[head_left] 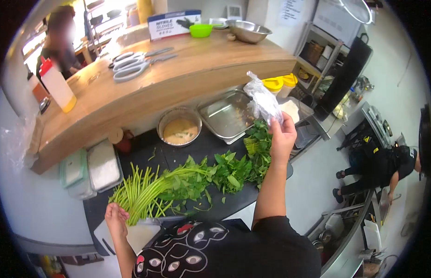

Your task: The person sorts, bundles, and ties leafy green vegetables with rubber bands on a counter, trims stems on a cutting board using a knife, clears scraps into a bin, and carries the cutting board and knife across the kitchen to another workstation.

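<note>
Clear, crumpled plastic bag sits at the fingertips of the right hand, pinched between thumb and fingers. The right arm reaches forward and up from the black sleeve, bent only a little, and the bag hangs off beyond the fingers in front of the far edge of the steel tray. The left hand is low and close to the body, the forearm angled up, the fingers bent loosely inward beside the thumb; whether they grip a stem cannot be told.

Between the two hands lies a long spread of leafy greens on the dark tabletop. The cut ends of the pale green stems are just beside the left hand, and the leaves run across to the right, the last clump lying next to the right wrist, below the bag. A white board is under the near side of the stems, by the left forearm.

Past the greens, a metal bowl with a tan mixture stands left of the tray. Lidded containers are at the left end. Higher up, scissors lie on a wooden ledge, well apart from both hands.
</note>
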The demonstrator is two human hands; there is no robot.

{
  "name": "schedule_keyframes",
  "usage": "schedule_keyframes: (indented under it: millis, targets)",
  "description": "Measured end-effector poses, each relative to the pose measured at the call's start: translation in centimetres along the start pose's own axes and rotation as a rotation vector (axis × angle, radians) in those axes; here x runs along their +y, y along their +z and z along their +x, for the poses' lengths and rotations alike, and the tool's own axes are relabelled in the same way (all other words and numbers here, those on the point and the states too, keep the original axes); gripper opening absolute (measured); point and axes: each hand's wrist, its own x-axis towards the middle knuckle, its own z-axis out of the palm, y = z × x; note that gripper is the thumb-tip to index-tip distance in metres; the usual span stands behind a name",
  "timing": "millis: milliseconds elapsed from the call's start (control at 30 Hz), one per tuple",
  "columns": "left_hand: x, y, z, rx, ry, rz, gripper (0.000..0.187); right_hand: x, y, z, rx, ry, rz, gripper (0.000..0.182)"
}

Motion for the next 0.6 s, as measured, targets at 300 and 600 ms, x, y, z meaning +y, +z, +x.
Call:
schedule_keyframes:
  millis: [300, 600]
  targets:
    - [-0.9, -0.3, -1.2, 0.081, -0.099, 0.008, 0.013, 9.2, -2.3, -0.3, 0.114, 0.087, -0.311, 0.022]
    - [0.1, 1.0, -2.2, 0.201, -0.196, -0.218, 0.012, 11.4, 3.3, -1.4, -0.208, 0.322, -0.094, 0.022]
